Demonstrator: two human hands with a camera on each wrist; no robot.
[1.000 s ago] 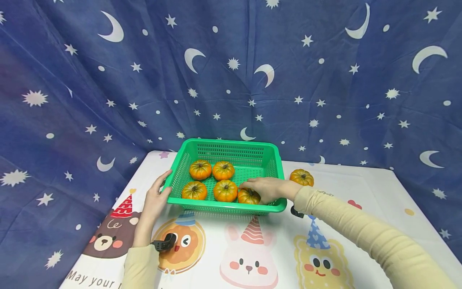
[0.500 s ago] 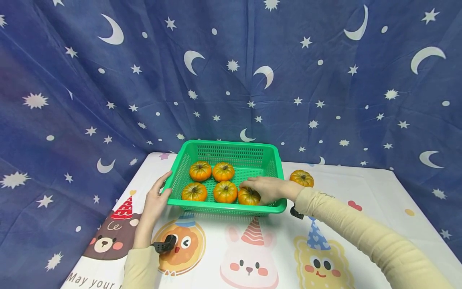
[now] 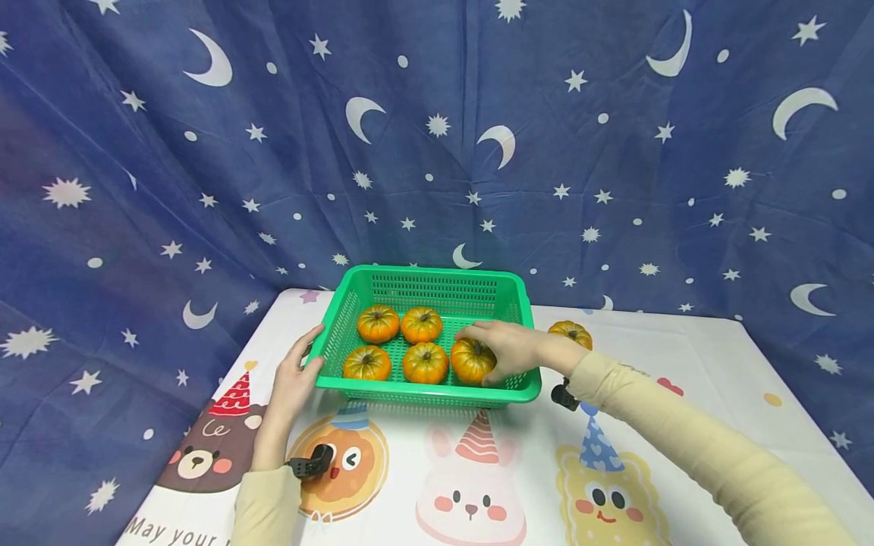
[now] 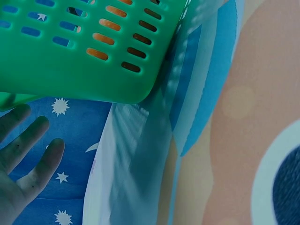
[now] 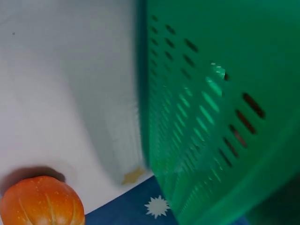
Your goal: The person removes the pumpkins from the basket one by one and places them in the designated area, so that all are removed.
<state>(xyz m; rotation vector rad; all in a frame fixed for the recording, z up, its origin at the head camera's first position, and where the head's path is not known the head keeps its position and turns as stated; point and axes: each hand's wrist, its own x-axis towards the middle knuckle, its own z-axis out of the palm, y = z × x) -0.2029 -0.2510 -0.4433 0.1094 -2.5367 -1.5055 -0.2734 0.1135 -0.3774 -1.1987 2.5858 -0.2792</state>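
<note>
A green plastic basket (image 3: 416, 389) holds several small orange pumpkins, among them a back left one (image 3: 378, 324) and a front middle one (image 3: 425, 364). My right hand (image 3: 514, 349) reaches over the basket's right side and grips a pumpkin (image 3: 470, 362) from above and behind, near the front right corner. Against the left wall and rim rests my left hand (image 3: 295, 377). Its fingers (image 4: 40, 164) look extended and spread in the left wrist view. The right wrist view shows the basket's side wall (image 5: 206, 126), but neither the right hand nor its pumpkin.
Another pumpkin (image 3: 570, 332) lies on the table outside the basket's right side, partly behind the right wrist. A white tablecloth (image 3: 690, 425) with cartoon animals covers the table. A blue curtain (image 3: 423, 152) with moons and stars hangs close behind the basket.
The pumpkin in my right hand has come up slightly from the basket floor and looks larger. The right hand has risen a little with it. My left hand stays put.
</note>
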